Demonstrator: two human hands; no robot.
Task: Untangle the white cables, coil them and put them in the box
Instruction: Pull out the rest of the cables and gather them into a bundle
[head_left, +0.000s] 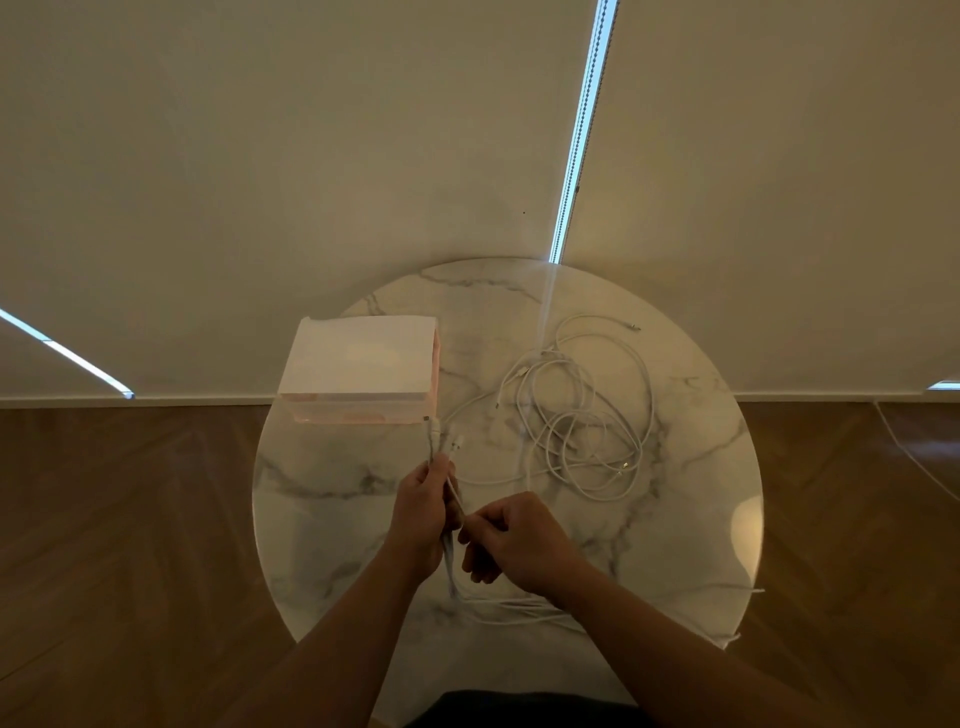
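obs: round marble table. the box sits at its far left, white top face showing, pink sides; cannot tell whether it is open. most of the white cables lie in a loose overlapping heap on the right half of the table, well apart from the box, several plug ends poking out of the loops.

hands: left hand is closed around a bundle of strands held roughly upright, the connector ends standing above the fist, just in front of the near corner of the box. right hand is just beside the left, thumb and forefinger pinched on one of the strands at the bundle. slack hangs below both hands and trails across the near edge of the table toward the right.

judgement: untangling in hand, early; nothing coiled, nothing boxed.

method note for this step: keep the left hand as the anchor on the plug ends. let the right hand take one strand only and run down its length, feeding loops out rather than pulling hard, since a tug would likely tighten crossings in the heap. follow that strand to its far plug before starting a coil. risk: trailing slack slipping off the table edge.
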